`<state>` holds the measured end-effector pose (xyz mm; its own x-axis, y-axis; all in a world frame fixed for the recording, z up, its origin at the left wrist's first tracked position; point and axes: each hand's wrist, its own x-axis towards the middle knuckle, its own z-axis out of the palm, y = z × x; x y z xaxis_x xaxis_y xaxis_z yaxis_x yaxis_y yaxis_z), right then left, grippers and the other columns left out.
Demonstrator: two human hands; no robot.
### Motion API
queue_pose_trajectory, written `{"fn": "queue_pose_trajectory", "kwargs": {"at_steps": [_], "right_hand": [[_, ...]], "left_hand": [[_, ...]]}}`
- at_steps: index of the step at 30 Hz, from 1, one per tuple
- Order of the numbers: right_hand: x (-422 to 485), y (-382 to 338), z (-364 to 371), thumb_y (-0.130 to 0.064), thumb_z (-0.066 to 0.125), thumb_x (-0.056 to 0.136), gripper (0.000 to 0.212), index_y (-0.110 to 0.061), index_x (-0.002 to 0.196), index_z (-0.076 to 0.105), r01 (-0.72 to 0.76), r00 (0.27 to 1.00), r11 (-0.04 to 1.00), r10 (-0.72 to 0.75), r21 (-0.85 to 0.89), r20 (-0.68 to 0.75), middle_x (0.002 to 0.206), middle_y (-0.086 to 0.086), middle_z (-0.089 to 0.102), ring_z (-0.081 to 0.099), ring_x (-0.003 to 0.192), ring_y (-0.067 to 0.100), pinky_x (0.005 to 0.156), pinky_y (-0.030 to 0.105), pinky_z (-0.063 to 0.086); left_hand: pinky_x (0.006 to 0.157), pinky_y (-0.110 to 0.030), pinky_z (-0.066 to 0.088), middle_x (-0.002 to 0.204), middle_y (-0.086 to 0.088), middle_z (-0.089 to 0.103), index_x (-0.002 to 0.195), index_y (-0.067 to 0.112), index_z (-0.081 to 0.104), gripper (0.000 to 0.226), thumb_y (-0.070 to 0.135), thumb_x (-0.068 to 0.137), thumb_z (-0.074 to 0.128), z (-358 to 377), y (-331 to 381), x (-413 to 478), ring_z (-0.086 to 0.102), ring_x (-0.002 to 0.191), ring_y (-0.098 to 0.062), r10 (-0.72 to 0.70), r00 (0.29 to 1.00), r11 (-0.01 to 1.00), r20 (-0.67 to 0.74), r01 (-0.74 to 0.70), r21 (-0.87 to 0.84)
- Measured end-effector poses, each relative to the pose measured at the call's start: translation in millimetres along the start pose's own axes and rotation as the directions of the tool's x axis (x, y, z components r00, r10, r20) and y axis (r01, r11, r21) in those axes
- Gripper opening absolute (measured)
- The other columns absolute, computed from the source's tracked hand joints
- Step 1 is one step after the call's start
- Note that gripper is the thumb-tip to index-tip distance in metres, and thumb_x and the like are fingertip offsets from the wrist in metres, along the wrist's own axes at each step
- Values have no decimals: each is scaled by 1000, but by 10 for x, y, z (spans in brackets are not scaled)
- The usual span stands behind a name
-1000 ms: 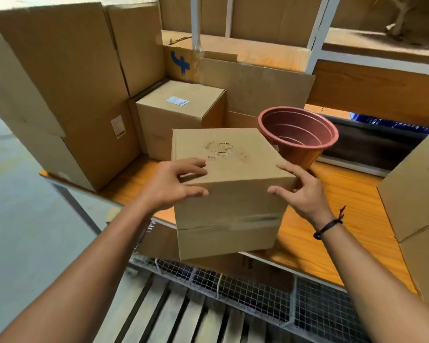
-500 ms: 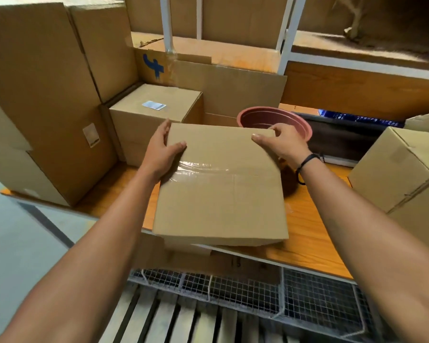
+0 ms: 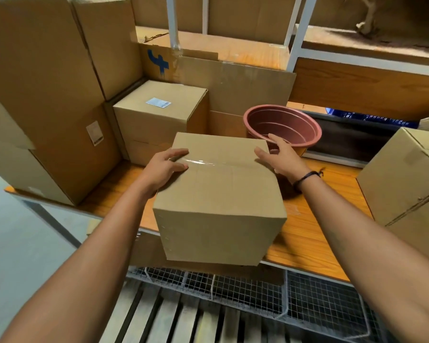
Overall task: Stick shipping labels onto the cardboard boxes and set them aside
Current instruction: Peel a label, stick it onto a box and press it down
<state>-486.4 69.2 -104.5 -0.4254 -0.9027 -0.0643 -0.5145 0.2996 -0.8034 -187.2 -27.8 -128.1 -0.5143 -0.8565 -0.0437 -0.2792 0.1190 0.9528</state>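
Clearly both hands are on the same carton: the left hand (image 3: 164,167) lies over its top left edge with the fingers laid almost flat across the clear tape seam (image 3: 208,162), and the right hand (image 3: 280,157) is spread loosely at the far right edge, thumb towards the top face, clasping nothing. The cardboard box (image 3: 221,194) sits at centre frame on the orange wooden bench (image 3: 315,233), its near face hanging slightly past the front edge above a wire mesh (image 3: 307,298). Its top shows no shipping label, so the step in hand looks like squaring the box up for one. To do that well, it would help to slide it fully onto the bench before letting go, keep the top level, and leave a plain patch of card beside the glossy tape for the label. Just behind the right hand stands an empty terracotta-coloured plastic pot (image 3: 282,125), close enough to be knocked. Behind the left hand a smaller carton (image 3: 159,125) already carries a white label (image 3: 158,102); tall cartons (image 3: 35,95) fill the upper left, and another carton (image 3: 406,174) sits at the right edge.
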Motion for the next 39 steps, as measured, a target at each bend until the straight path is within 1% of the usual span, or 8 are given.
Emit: {"fn": "queue_pose_trajectory", "kwargs": {"at_steps": [4, 8, 12, 16, 20, 28, 35, 39], "right_hand": [[-579, 247, -5, -45, 61, 90, 64, -33, 149, 37, 151, 978, 962, -178, 228, 104, 143, -13, 45, 46, 126, -8, 96, 17, 47], [-1030, 608, 103, -85, 51, 71, 77, -49, 139, 43, 189, 963, 949, -229, 251, 141, 160, -14, 21, 33, 121, -26, 92, 9, 41], [-1196, 727, 329, -86, 58, 65, 95, -39, 144, 36, 242, 958, 908, -279, 341, 62, 151, -17, 36, 41, 134, -2, 106, 23, 41], [-1302, 737, 398, -75, 67, 68, 88, -31, 140, 41, 270, 962, 901, -268, 341, -54, 135, -24, 50, 49, 127, 9, 103, 40, 45], [-1524, 759, 212, -51, 65, 71, 76, -23, 139, 46, 295, 954, 905, -262, 307, -145, 128, -29, 54, 52, 120, 0, 96, 30, 46], [-2296, 1119, -629, -48, 63, 70, 68, -24, 133, 54, 259, 929, 929, -165, 265, -331, 139, -3, 55, 50, 128, 12, 105, 31, 39], [-2813, 1265, -1507, -28, 59, 76, 51, -26, 127, 55, 307, 854, 931, -177, 199, -489, 139, -1, 54, 47, 128, -2, 97, 9, 35], [-2750, 1291, -2081, -43, 62, 70, 61, -25, 128, 58, 378, 803, 910, -229, 173, -550, 135, -6, 57, 48, 131, 9, 106, 22, 36]], "left_hand": [[102, -33, 35, 140, 7, 46, 133, 31, 58, 54, 9, 84, 62, -62, -29, -91, 38, 129, -11, 45, 997, 990, -69, -54, -130], [93, -31, 47, 143, -5, 50, 124, 31, 65, 62, 35, 62, 65, -75, -281, -383, 49, 129, -23, 67, 993, 947, -102, -95, -307], [85, -23, 51, 135, -1, 54, 135, 13, 52, 81, 45, 62, 66, 106, -396, -611, 60, 115, -14, 158, 987, 928, -38, -162, -335], [88, -28, 48, 133, -1, 53, 131, 23, 52, 75, 45, 61, 68, 116, -302, -684, 54, 120, -21, 206, 977, 954, 57, -187, -235], [86, -20, 48, 133, -6, 47, 131, 23, 50, 74, 40, 61, 67, 200, -157, -748, 49, 121, -18, 276, 942, 951, 189, -239, -197], [97, -14, 41, 138, 11, 39, 139, 30, 34, 86, 49, 63, 70, 1029, 260, -907, 44, 123, 3, 322, 794, 947, 516, -272, -173], [96, -17, 44, 139, 3, 39, 141, 24, 35, 88, 45, 63, 69, 1879, 955, -911, 45, 123, -1, 445, 719, 895, 533, -364, -257], [90, -14, 45, 131, 23, 50, 140, 24, 36, 92, 51, 61, 74, 2251, 1395, -837, 51, 117, 8, 511, 723, 859, 464, -405, -315]]}}
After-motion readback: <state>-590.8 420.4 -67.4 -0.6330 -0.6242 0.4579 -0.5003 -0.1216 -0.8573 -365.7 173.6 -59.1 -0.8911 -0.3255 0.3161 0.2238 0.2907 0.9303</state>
